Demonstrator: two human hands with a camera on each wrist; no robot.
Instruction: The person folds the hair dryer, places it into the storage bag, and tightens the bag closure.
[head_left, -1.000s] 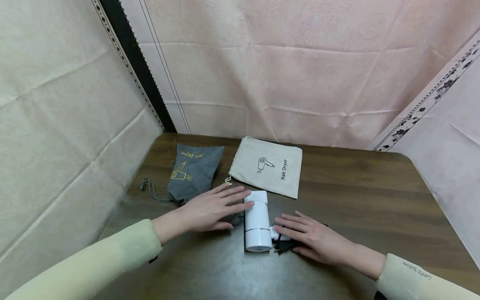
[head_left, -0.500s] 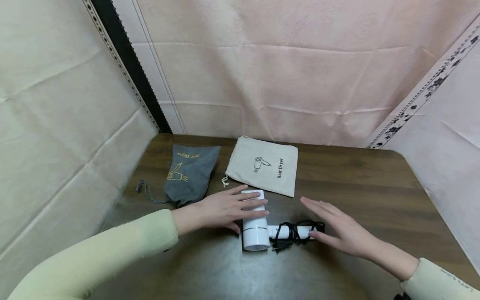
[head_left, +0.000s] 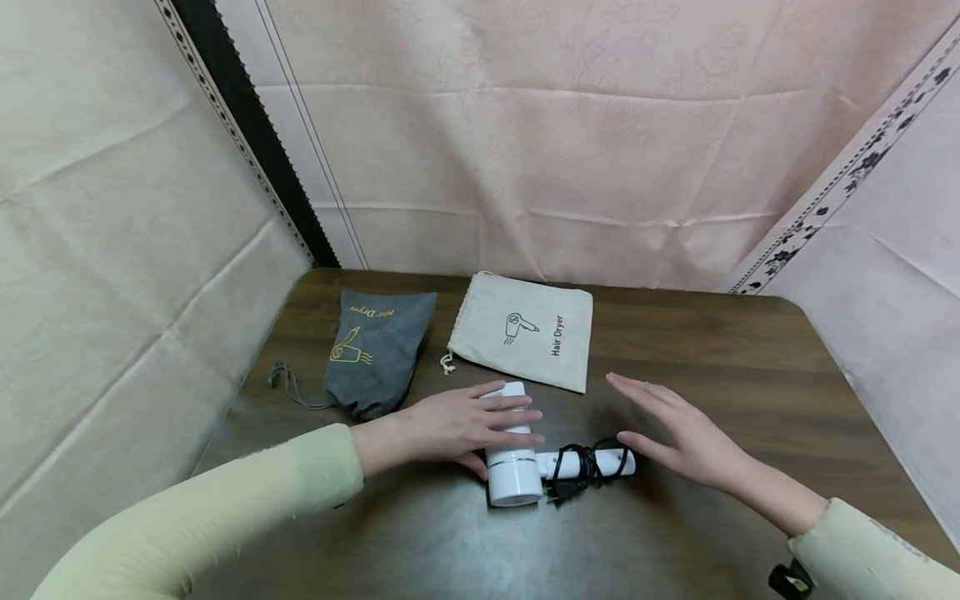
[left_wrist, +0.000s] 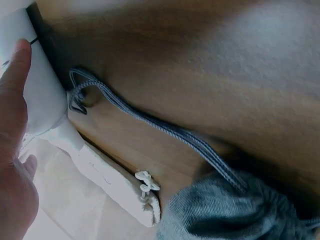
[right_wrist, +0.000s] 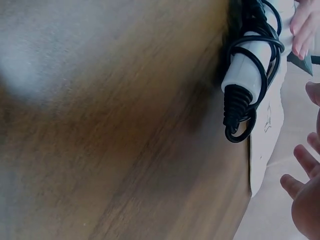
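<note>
A white hair dryer (head_left: 513, 482) lies on the table, its black cord (head_left: 588, 467) wound around the handle. Across the dryer's barrel reaches my left hand (head_left: 467, 427), fingers straight and spread. In the left wrist view, one extended finger overlaps the white barrel (left_wrist: 40, 85). My right hand (head_left: 686, 437) is just beyond the handle's end, fingers extended and thumb apart, holding nothing. The right wrist view shows the cord looped over the white handle (right_wrist: 240, 72), with that hand's fingers off to the side.
Behind the dryer lies a flat white drawstring pouch (head_left: 525, 333) printed "Hair Dryer". A fuller grey drawstring pouch (head_left: 378, 354) sits at the left, its cord (head_left: 296, 387) trailing out. Pale cloth (head_left: 600, 150) hangs along the back edge of the wooden table (head_left: 712, 350).
My right hand has drawn off the handle to the right, uncovering the handle and wound cord. The left hand has moved rightward, farther across the barrel. The head view has shifted slightly.
</note>
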